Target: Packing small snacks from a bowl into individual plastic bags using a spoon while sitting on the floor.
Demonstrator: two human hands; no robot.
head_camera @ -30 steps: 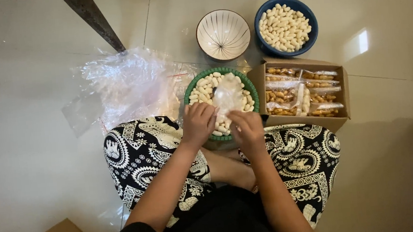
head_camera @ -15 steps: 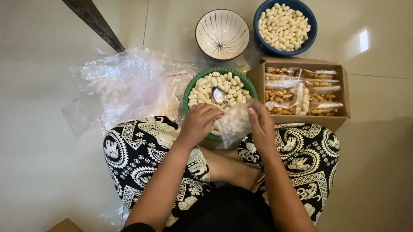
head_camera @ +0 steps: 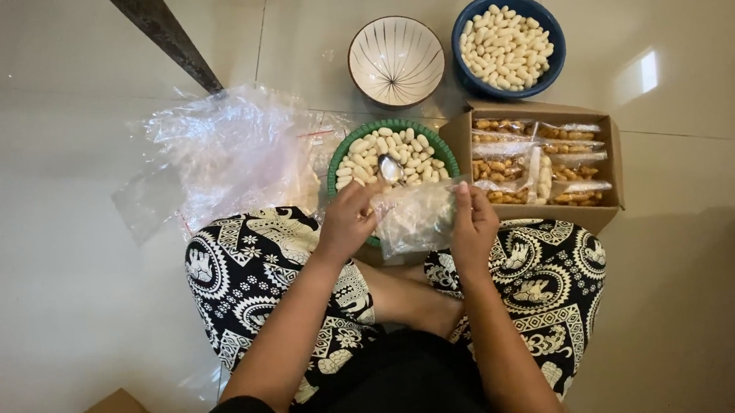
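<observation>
Seen from the head camera, the left hand (head_camera: 347,222) and the right hand (head_camera: 472,219) hold a small clear bag (head_camera: 417,215) between them, each pinching one side of its top edge so the bag hangs stretched over the person's lap, just in front of the green basket (head_camera: 337,158). The basket sits on the floor against the crossed legs in patterned trousers (head_camera: 240,271) and is full of pale nuts (head_camera: 416,151), with a metal spoon (head_camera: 390,169) lying on top of them. Right of the basket, touching it, is a cardboard box (head_camera: 607,163) packed with filled bags of browner nuts. Beyond lie a striped empty bowl (head_camera: 396,60) and, just beside it, a blue bowl (head_camera: 547,27) heaped with pale nuts. A loose pile of clear plastic bags (head_camera: 221,153) lies left of the basket.
</observation>
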